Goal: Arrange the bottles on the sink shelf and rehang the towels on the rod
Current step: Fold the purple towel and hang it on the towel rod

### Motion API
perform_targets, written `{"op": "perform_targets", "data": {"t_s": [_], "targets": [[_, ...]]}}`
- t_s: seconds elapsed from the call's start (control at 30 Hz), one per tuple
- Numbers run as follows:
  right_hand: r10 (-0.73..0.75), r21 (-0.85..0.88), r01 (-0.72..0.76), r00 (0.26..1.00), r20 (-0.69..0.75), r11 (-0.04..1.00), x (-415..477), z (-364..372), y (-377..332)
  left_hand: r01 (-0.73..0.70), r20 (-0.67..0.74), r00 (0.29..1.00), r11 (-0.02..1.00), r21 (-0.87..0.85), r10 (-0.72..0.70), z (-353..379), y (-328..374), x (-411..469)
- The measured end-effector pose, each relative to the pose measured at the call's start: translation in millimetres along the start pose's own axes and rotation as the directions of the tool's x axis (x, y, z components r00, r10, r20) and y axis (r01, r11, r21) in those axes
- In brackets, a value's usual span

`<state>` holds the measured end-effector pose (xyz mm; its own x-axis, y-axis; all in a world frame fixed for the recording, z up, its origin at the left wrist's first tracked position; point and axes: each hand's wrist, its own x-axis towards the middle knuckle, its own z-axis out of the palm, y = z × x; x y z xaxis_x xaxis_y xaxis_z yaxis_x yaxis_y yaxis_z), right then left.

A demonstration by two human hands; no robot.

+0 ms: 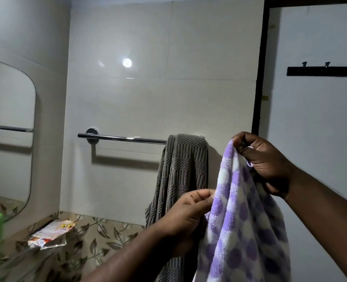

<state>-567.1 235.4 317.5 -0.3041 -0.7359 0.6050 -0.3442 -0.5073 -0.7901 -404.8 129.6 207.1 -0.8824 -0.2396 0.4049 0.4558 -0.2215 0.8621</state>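
Towels half done: the grey towel (183, 171) hangs over the rod (124, 138), the purple checked towel (241, 220) is not yet hung, held just beside it with the right hand (264, 163) gripping its top corner and the left hand (185, 210) fingers (201, 195) pinching its edge; bottle arrangement cannot be judged.

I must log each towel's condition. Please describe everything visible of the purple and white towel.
The purple and white towel is fluffy, terry-like cloth with a checked pattern of rounded patches. It hangs bunched in folds, not on the rod. The right hand grips its top edge; the left hand pinches a lower fold.
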Motion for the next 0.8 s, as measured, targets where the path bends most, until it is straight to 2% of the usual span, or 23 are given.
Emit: {"op": "perform_targets", "data": {"t_s": [0.1,0.2,0.33,0.6,0.8], "targets": [[0.0,-0.015,0.0,1.0,0.003,1.0,-0.7,-2.6,2.3,0.004,0.03,1.0,0.999,-0.051,-0.003,0.0,-4.8,-1.2],[-0.009,-0.065,0.009,1.0,-0.002,0.998,-1.2,-2.8,3.7,-0.013,-0.035,0.999,0.998,-0.066,0.01,-2.3,-5.9,-1.1],[-0.016,-0.101,0.015,1.0,-0.009,0.995,-3.7,-2.6,1.9,-0.082,-0.116,0.99,0.997,0.011,0.083,-6.0,-5.6,0.1],[-0.066,-0.111,0.07,0.997,0.047,0.991,-3.8,9.8,-1.3,-0.157,-0.093,0.98,0.968,0.193,0.178,0.8,13.0,8.0],[-0.075,-0.142,0.086,0.994,0.079,0.986,-4.0,15.5,-10.7,-0.138,-0.117,0.98,0.977,0.162,0.158,2.8,34.3,17.2]]}}
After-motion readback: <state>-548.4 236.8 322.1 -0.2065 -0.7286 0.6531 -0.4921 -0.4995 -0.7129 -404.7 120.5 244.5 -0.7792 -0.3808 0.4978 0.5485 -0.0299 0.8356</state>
